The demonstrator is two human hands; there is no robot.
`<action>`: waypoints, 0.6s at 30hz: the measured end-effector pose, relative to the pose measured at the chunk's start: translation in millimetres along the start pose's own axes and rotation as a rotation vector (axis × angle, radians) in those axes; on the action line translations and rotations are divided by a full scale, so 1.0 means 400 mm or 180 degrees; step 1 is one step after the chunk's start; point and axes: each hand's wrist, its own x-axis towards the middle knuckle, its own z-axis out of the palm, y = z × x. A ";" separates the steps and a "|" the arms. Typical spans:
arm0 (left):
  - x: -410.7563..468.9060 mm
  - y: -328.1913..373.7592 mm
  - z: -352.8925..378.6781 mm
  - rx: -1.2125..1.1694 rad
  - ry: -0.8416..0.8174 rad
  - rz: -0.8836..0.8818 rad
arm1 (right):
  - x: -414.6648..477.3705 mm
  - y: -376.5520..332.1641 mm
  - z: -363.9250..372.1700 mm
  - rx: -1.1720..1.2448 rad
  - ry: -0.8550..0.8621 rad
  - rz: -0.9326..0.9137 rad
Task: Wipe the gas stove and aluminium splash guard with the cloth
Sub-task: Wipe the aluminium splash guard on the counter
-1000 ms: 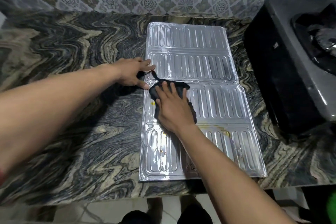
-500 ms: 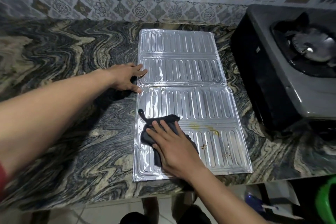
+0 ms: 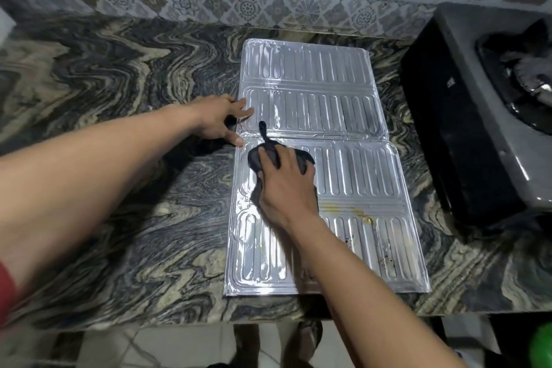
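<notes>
My right hand (image 3: 283, 185) lies flat on the dark cloth (image 3: 301, 158), with my fingers (image 3: 266, 157) spread a bit and pressing it down on the shiny splash guard (image 3: 358, 176). The guard lies flat on the stone surface (image 3: 119, 218). Its long way runs from the edge near me, behind my wrist, out to the tiled wall past my fingertips, and a fold crosses it just ahead of my fingers.

I think the thin metal could slide or bend if I push too hard, since its near edge sits right at the lip of the surface. Yellow spots (image 3: 363, 213) to the right of my hand could get missed.

My left hand (image 3: 219, 119) rests open, fingers apart, at the guard's left edge beside the fold, holding it in place. A thin tail of cloth pokes out ahead, across the fold.

Far to the right sits the stove (image 3: 478, 98), not wiped yet, I think.
</notes>
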 end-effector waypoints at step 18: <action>-0.012 0.013 -0.010 0.0116 -0.0045 0.0039 | 0.055 0.053 -0.065 -0.0469 0.0109 0.0177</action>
